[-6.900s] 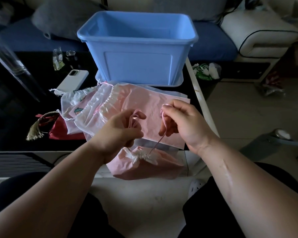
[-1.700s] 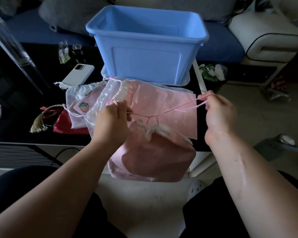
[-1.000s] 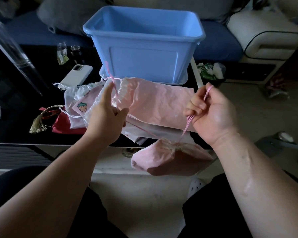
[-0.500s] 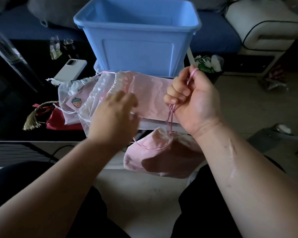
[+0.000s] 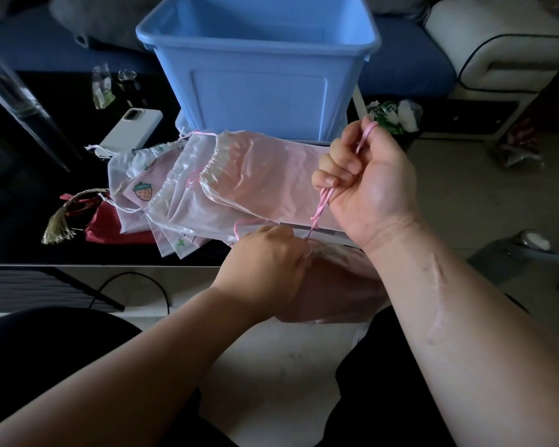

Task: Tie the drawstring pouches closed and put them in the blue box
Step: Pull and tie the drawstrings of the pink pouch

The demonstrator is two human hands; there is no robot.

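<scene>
A glossy black table (image 5: 29,175) in front of a blue sofa (image 5: 400,66) carries an open blue box (image 5: 259,101), its near wall facing the camera. The floor of the box is out of view, so what it holds cannot be told. Just in front of the box lies a fanned stack of flat pouches (image 5: 265,182), translucent and pink, their mouths gathered, one printed with a strawberry. Left of them are a red pouch (image 5: 110,227) with a gold tassel and a white phone (image 5: 133,127). At the table's near edge, a person's left hand (image 5: 265,262) is clasped round the cinched neck of a pink pouch (image 5: 336,285), which hangs off the table above the lap. The right hand (image 5: 365,188), raised near the box, is clenched on the pouch's pink drawstring (image 5: 321,204), drawn taut between the two hands. What the pouch contains cannot be seen.
</scene>
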